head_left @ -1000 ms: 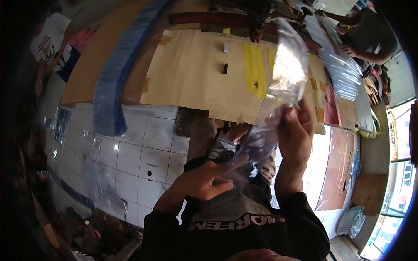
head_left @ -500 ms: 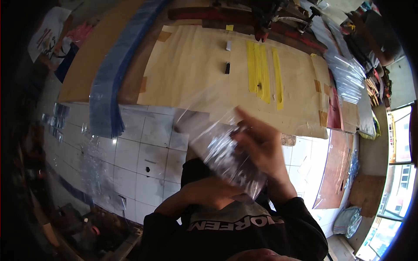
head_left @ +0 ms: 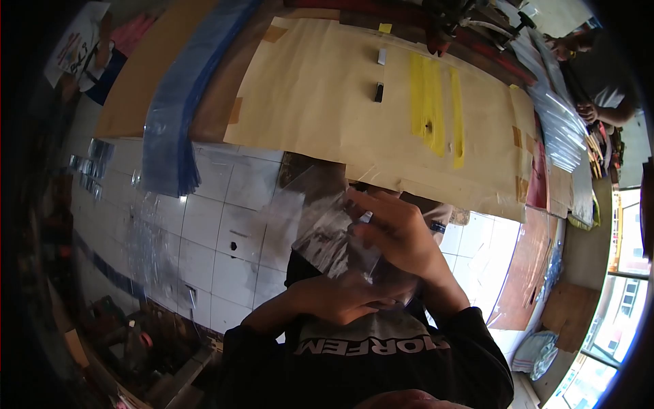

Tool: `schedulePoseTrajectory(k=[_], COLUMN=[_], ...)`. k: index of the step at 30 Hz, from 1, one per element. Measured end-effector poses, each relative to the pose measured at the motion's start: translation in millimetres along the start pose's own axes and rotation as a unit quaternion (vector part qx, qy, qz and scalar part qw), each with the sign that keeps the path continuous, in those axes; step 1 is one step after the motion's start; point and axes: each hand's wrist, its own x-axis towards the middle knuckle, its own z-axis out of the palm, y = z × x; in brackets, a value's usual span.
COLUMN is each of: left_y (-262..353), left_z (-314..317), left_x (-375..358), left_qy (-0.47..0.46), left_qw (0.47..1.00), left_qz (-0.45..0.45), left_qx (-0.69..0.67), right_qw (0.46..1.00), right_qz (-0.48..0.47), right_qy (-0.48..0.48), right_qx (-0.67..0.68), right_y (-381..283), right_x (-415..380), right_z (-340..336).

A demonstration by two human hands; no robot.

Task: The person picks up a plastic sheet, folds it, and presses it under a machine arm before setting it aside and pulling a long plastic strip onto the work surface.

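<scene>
Holds a thin, clear plastic sheet (head_left: 324, 240) in half-curled right hand (head_left: 400, 230); rests loosely bent left hand (head_left: 338, 300) at the sheet's lower end, with unclear grip.

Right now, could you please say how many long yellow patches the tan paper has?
2: a broad yellow patch right of centre; a narrow yellow patch further right.

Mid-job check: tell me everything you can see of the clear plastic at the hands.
The clear plastic looks thin, flexible and see-through, wrinkled, with pale glare streaks. It slants from upper left to lower right in front of the person's torso. The right hand appears to hold its right side; the left hand is at its lower part, its grip unclear. Its upper-left outline is too faint to trace.
</scene>
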Motion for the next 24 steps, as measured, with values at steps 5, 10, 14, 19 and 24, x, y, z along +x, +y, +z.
schedulePoseTrajectory(k=[5,10,14,19,24], left_y=[-9.5,-8.6,-14.2,-9.9,-15.9], left_z=[-6.4,-12.6,-19.2,-28.4,-28.4], left_x=[-1.0,-4.0,2.5,17.3,24.4], left_qy=[-0.015,0.007,0.075,-0.009,-0.017], left_qw=[0.984,0.999,0.994,0.993,0.992], left_qz=[0.077,-0.017,-0.044,-0.076,-0.075], left_qx=[0.162,0.035,-0.059,-0.087,-0.104], right_qw=[0.954,0.951,0.935,0.914,0.884], right_qz=[0.098,0.027,-0.007,0.017,-0.016], right_qy=[0.026,0.278,0.354,0.404,0.446], right_qx=[0.283,0.134,-0.004,0.041,-0.136], right_y=[2.5,-11.7,14.7,15.0,18.6], right_x=[-0.9,-10.0,4.5,17.0,26.7], right_z=[2.9,-14.0,-46.7,-66.6,-68.6])
